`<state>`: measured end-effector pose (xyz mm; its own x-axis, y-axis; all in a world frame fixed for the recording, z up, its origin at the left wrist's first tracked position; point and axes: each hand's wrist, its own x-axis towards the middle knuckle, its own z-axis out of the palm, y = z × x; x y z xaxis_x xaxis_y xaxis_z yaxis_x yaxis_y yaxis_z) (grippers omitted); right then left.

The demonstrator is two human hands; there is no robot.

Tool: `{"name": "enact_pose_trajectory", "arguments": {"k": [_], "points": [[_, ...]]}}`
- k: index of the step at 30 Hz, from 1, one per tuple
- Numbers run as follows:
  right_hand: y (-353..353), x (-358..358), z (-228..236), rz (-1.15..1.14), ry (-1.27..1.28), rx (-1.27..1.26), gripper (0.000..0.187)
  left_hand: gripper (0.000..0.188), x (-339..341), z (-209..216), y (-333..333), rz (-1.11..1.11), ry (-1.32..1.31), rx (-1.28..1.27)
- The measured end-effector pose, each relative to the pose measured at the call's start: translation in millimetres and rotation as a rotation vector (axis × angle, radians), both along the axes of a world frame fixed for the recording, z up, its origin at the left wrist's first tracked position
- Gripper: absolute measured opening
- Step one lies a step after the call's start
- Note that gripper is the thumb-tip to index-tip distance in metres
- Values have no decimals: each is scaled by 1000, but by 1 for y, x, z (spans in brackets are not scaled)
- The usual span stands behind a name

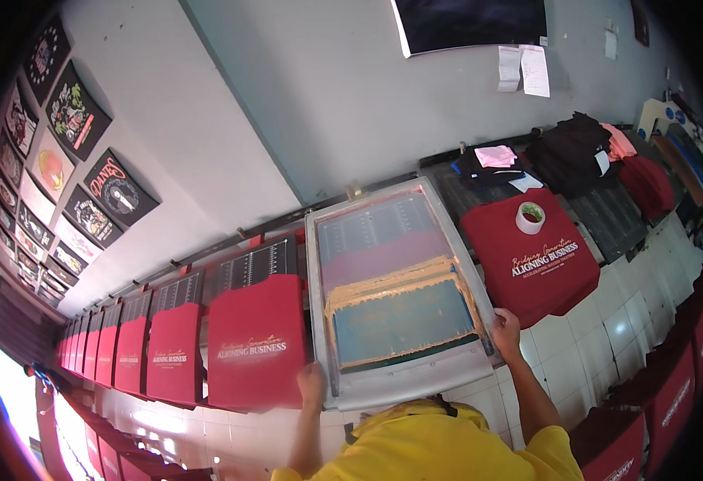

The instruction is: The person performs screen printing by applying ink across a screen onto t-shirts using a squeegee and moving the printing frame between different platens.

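A silkscreen printing frame (487, 341) lies before me over one of the printing boards, its near end close to my body. Tan-gold ink is smeared across its mesh, around a blue-green stencil area. My left hand (311, 386) grips the frame's near left edge. Higher up, at the right edge, my right hand (506, 330) is closed on the frame's side. Beyond that hand lies a maroon shirt (519, 280) with a white and gold print, and a roll of tape (530, 217) rests on it. Left of the frame, another printed maroon shirt (255, 345) covers its board.
A long row of boards with maroon shirts (173, 353) runs off to the left. Folded dark garments (568, 152) and a pink cloth (495, 156) sit at the back right. More maroon shirts (664, 401) hang at the lower right. Printed samples (123, 188) cover the left wall.
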<state>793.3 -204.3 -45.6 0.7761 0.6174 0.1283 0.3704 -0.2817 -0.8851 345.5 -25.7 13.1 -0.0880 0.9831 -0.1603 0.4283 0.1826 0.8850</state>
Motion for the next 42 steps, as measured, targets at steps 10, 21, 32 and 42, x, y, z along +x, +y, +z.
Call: {"name": "enact_pose_trajectory", "arguments": {"k": [10, 21, 32, 42], "points": [[1, -1, -3, 11, -48, 18, 22, 27, -18, -15, 9, -27, 50, -40], [1, -6, -20, -35, -61, 35, 20, 27, -12, -4, 11, -127, 188, -28], [8, -18, 20, -65, 19, -94, 26, 27, -19, 7, 8, -259, 246, -36], [-59, -49, 108, 677, -515, -114, 46, 43, -2, 89, -57, -828, 465, 313]]}}
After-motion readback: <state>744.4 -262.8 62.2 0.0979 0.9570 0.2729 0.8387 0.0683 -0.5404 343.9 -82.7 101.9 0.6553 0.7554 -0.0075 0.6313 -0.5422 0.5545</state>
